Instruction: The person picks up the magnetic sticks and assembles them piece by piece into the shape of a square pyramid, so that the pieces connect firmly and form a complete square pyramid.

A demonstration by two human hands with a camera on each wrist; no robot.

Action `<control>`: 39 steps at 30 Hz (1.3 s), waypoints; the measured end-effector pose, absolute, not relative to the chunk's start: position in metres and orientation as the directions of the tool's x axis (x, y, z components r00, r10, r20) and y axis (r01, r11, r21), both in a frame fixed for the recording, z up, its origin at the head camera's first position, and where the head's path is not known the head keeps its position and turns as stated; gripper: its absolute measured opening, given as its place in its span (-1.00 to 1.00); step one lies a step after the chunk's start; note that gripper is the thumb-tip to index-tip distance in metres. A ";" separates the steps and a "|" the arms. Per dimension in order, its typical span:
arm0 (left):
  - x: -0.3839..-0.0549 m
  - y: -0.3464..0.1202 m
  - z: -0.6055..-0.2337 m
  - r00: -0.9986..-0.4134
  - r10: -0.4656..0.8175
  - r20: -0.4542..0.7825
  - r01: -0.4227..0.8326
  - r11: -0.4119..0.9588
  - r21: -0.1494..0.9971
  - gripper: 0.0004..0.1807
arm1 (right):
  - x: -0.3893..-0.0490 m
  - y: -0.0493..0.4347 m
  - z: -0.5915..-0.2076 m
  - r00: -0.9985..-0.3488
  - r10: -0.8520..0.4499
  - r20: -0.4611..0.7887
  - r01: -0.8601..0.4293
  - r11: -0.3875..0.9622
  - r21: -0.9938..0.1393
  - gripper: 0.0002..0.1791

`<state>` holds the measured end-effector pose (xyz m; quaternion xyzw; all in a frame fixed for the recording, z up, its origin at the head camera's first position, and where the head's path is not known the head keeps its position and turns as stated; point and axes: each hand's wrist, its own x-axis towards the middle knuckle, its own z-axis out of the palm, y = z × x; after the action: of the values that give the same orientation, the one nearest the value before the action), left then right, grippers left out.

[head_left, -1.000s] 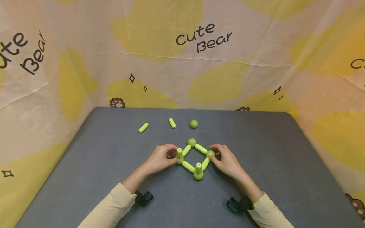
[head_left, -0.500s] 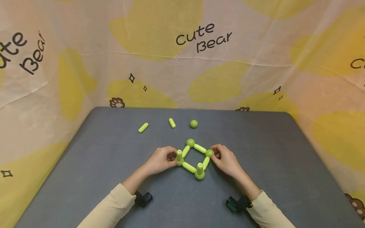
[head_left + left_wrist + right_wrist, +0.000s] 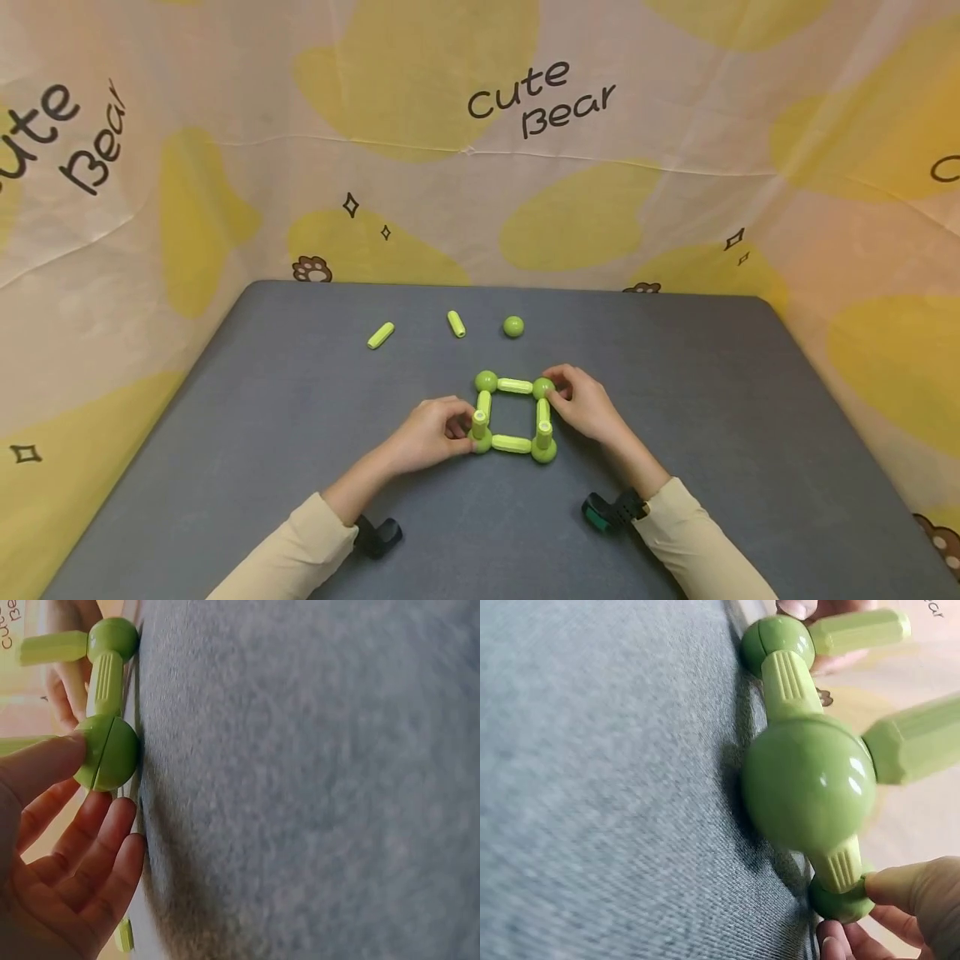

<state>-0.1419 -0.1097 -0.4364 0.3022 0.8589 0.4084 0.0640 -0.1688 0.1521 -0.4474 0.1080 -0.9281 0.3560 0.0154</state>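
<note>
Frame [image 3: 514, 386] of rods [image 3: 512, 444] and balls [image 3: 486, 382] is sitting on the table [image 3: 300, 400], left hand [image 3: 430, 433] pinching its near-left ball [image 3: 483, 442], right hand [image 3: 588, 406] its far-right ball [image 3: 542, 388]. They are probably steadying it; adding the spare rods [image 3: 457, 324] beyond would be requiring one hand to let go.

The left hand [image 3: 60, 874] pinches 1 green ball [image 3: 111, 756] (ribbed rod [image 3: 106, 686] joining it to a 2nd ball [image 3: 114, 639]).
</note>
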 end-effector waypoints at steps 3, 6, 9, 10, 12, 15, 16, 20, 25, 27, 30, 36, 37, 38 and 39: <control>-0.139 -0.107 -0.437 -0.799 0.587 0.130 0.473 0.479 0.740 -0.75 | -0.173 0.152 -0.448 -0.978 -0.189 0.084 -0.196 0.710 -0.677 -0.70; -0.137 -0.103 -0.438 -0.785 0.606 0.127 0.482 0.469 0.741 -0.74 | -0.176 0.150 -0.448 -0.981 -0.182 0.063 -0.174 0.700 -0.693 -0.69; -0.136 -0.099 -0.439 -0.773 0.622 0.126 0.487 0.456 0.745 -0.74 | -0.179 0.149 -0.448 -0.984 -0.173 0.046 -0.155 0.696 -0.701 -0.69; -0.135 -0.099 -0.438 -0.770 0.626 0.121 0.487 0.454 0.746 -0.74 | -0.179 0.149 -0.448 -0.984 -0.172 0.043 -0.153 0.696 -0.702 -0.69; -0.135 -0.098 -0.437 -0.766 0.632 0.114 0.485 0.452 0.748 -0.75 | -0.179 0.149 -0.448 -0.984 -0.173 0.037 -0.148 0.694 -0.705 -0.69; -0.138 -0.100 -0.434 -0.766 0.633 0.113 0.489 0.459 0.742 -0.78 | -0.177 0.151 -0.447 -0.985 -0.171 0.033 -0.142 0.682 -0.718 -0.67; -0.139 -0.101 -0.433 -0.770 0.629 0.113 0.489 0.467 0.737 -0.79 | -0.175 0.153 -0.447 -0.985 -0.169 0.033 -0.140 0.678 -0.721 -0.67; -0.148 -0.106 -0.430 -0.804 0.582 0.124 0.473 0.498 0.727 -0.83 | -0.166 0.160 -0.443 -0.984 -0.175 0.032 -0.142 0.666 -0.732 -0.66; -0.165 -0.108 -0.427 -0.866 0.469 0.171 0.430 0.527 0.733 -0.83 | -0.149 0.170 -0.440 -0.969 -0.243 0.043 -0.199 0.664 -0.721 -0.67; -0.172 -0.107 -0.427 -0.885 0.423 0.193 0.418 0.542 0.728 -0.83 | -0.142 0.174 -0.439 -0.959 -0.279 0.049 -0.231 0.669 -0.706 -0.66; -0.181 -0.104 -0.429 -0.902 0.382 0.204 0.402 0.565 0.720 -0.82 | -0.133 0.179 -0.439 -0.935 -0.348 0.069 -0.299 0.665 -0.684 -0.64; -0.189 -0.098 -0.434 -0.919 0.369 0.140 0.350 0.598 0.721 -0.77 | -0.119 0.187 -0.438 -0.887 -0.459 0.050 -0.367 0.636 -0.679 -0.55; -0.190 -0.097 -0.435 -0.919 0.372 0.129 0.345 0.604 0.718 -0.76 | -0.118 0.187 -0.438 -0.882 -0.469 0.054 -0.376 0.629 -0.680 -0.53; -0.191 -0.097 -0.436 -0.918 0.377 0.121 0.343 0.607 0.716 -0.75 | -0.118 0.187 -0.438 -0.879 -0.474 0.058 -0.382 0.625 -0.681 -0.51; -0.191 -0.096 -0.437 -0.917 0.383 0.113 0.342 0.608 0.717 -0.75 | -0.117 0.186 -0.439 -0.877 -0.476 0.065 -0.388 0.622 -0.680 -0.49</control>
<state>-0.1913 -0.0962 -0.4365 0.2021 0.8963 0.3939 0.0259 -0.1172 0.1861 -0.4386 0.2405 -0.8986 0.3618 -0.0610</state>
